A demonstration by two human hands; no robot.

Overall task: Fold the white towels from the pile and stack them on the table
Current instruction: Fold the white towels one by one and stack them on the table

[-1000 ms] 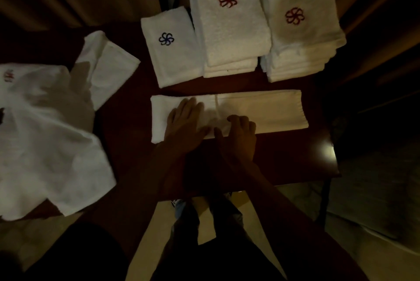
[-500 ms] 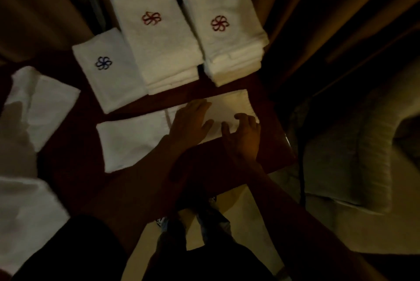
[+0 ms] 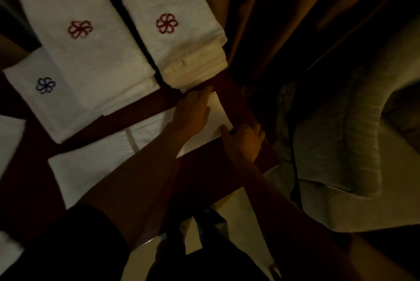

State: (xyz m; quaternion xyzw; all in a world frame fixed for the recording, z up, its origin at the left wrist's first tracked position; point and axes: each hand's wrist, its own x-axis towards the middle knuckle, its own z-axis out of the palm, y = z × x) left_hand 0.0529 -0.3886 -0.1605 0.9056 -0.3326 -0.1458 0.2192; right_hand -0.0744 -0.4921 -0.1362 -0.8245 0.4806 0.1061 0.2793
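A long white towel (image 3: 95, 167), folded into a narrow strip, lies across the dark red table (image 3: 204, 180). My left hand (image 3: 193, 110) rests flat on the strip's right end, fingers straight and reaching its far corner. My right hand (image 3: 243, 142) is at the near right corner, thumb on top and fingers curled over the end edge. Behind the strip stand a right stack of folded towels (image 3: 181, 49) with a red emblem, a middle stack (image 3: 95, 53) with a red emblem, and a thinner folded towel (image 3: 38, 99) with a blue emblem.
More white towel cloth (image 3: 9, 139) lies at the left edge of the view. Brown curtains (image 3: 272, 19) hang just past the table's right side. A pale padded piece of furniture (image 3: 341, 149) stands close on the right. Light floor (image 3: 236, 219) shows below the table's front edge.
Both hands have slid rightward along the strip from its middle to its right end. The right hand now curls over the end edge. The view has swung right.
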